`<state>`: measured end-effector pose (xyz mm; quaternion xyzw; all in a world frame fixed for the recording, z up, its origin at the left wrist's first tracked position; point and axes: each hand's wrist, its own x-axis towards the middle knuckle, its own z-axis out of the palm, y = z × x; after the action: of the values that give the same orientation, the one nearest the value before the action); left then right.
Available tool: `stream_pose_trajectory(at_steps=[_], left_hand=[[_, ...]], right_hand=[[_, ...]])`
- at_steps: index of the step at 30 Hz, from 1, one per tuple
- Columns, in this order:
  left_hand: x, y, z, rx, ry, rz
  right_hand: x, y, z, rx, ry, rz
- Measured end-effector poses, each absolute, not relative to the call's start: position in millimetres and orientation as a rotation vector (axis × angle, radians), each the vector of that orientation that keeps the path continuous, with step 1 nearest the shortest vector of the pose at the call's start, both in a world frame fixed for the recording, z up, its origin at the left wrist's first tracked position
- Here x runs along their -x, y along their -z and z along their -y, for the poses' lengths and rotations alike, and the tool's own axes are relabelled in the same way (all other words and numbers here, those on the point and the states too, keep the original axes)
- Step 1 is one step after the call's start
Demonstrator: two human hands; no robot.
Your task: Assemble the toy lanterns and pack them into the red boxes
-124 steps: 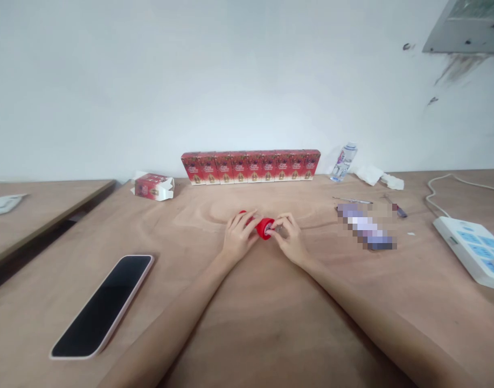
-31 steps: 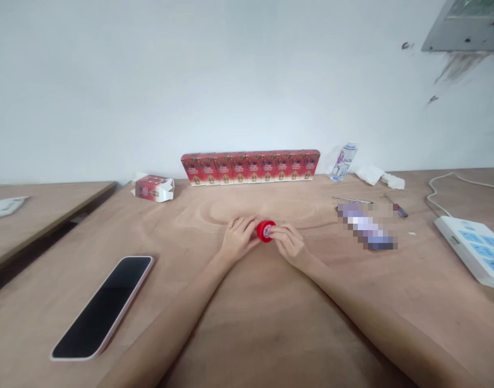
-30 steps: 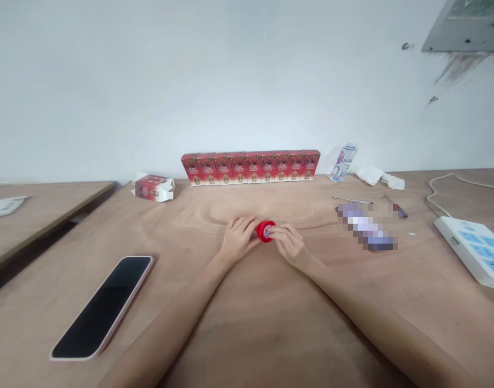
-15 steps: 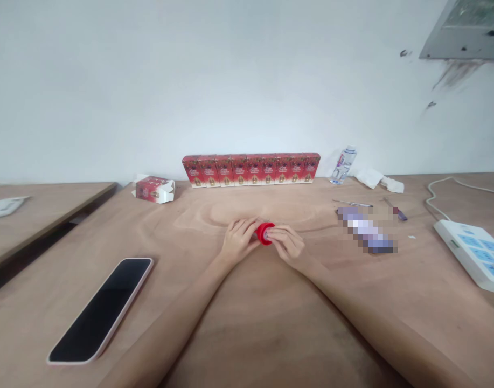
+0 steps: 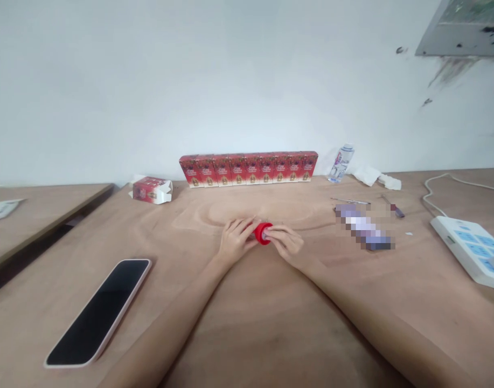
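In the middle of the table, my left hand is wrapped round the back of a small red round piece with a hollow, rimmed end. The open end faces my right. My right hand has its fingertips pinched together at that opening, touching or reaching just inside it. A pale patch shows within the rim, but what the right fingers hold, if anything, is too small to make out. Beyond the hands stands a row of several red printed boxes. An opened red box lies on its side at the left.
A phone lies at the front left. To the right are a clear bottle, crumpled white tissue, a thin tool, a blurred-out item, a dark-handled tool and a white power strip. A gap separates another table.
The whole view has shifted slightly, so things sit a little further left. Both hands keep nearly the same hold at the red piece, with the right fingers slightly shifted at its opening.
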<state>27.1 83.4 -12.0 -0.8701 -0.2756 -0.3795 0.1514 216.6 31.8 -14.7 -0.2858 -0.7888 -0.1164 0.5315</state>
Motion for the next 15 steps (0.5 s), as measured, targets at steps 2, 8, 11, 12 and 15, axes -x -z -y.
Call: stream_pose_trajectory(at_steps=[2, 8, 11, 12, 15], left_hand=[[-27.0, 10.8, -83.1, 2.479, 1.155, 0.811], [-24.2, 9.2, -82.2, 2.457, 1.302, 0.923], [-23.5, 10.3, -82.9, 2.461, 1.320, 0.922], [-23.5, 10.7, -83.1, 2.461, 1.318, 0.919], [-24.2, 10.6, -82.5, 2.470, 1.278, 0.932]], right_hand=[[-214.8, 14.4, -30.2, 0.687, 0.286, 1.898], [-205.7, 8.1, -20.1, 0.805, 0.227, 1.984], [-202.8, 5.9, -18.3, 0.813, 0.188, 1.944], [-202.2, 5.7, -18.5, 0.805, 0.170, 1.917], [-201.6, 6.4, -20.1, 0.786, 0.120, 1.829]])
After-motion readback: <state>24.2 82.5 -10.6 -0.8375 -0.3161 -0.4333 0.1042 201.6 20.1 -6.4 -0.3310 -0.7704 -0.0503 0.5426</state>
